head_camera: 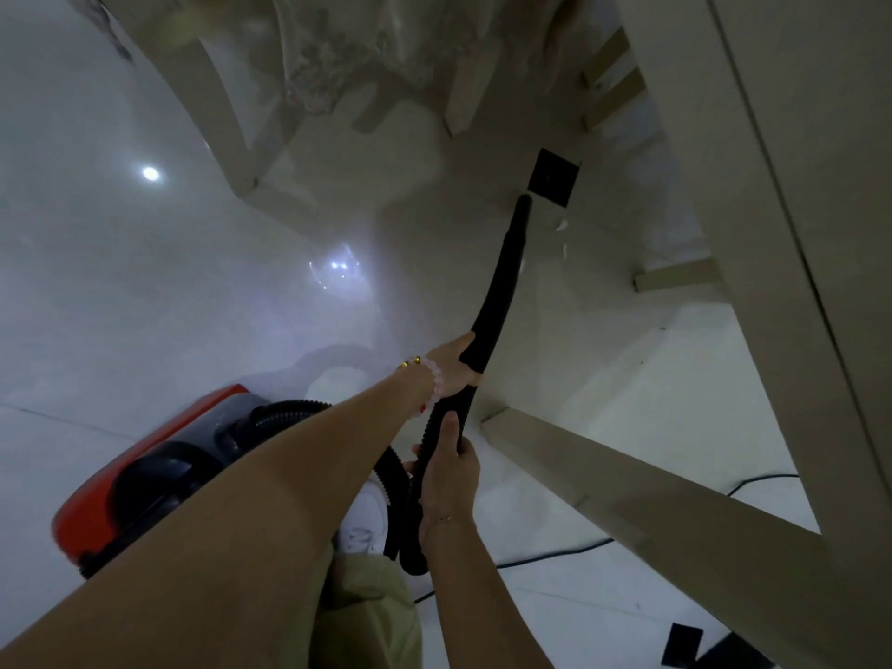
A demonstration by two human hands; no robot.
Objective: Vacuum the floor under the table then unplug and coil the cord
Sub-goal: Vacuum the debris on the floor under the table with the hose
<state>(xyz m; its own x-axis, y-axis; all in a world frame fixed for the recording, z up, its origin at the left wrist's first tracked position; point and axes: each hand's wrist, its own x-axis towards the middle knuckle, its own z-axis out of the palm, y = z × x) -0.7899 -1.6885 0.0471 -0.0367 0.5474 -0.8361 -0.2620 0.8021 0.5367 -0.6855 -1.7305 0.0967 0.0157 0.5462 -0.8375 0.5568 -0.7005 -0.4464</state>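
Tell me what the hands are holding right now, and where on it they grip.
Both grip the vacuum: the left hand holds the lower end of the black nozzle, and the right hand holds the ribbed hose just behind it.

White floor (145, 292) — vacuum (159, 470), cord (545, 555), paper scraps (560, 226).

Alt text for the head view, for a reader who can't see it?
Both hands, left hand ahead of right hand, grip a black vacuum nozzle aimed at white scraps on the floor under a pale table. The red vacuum sits behind.
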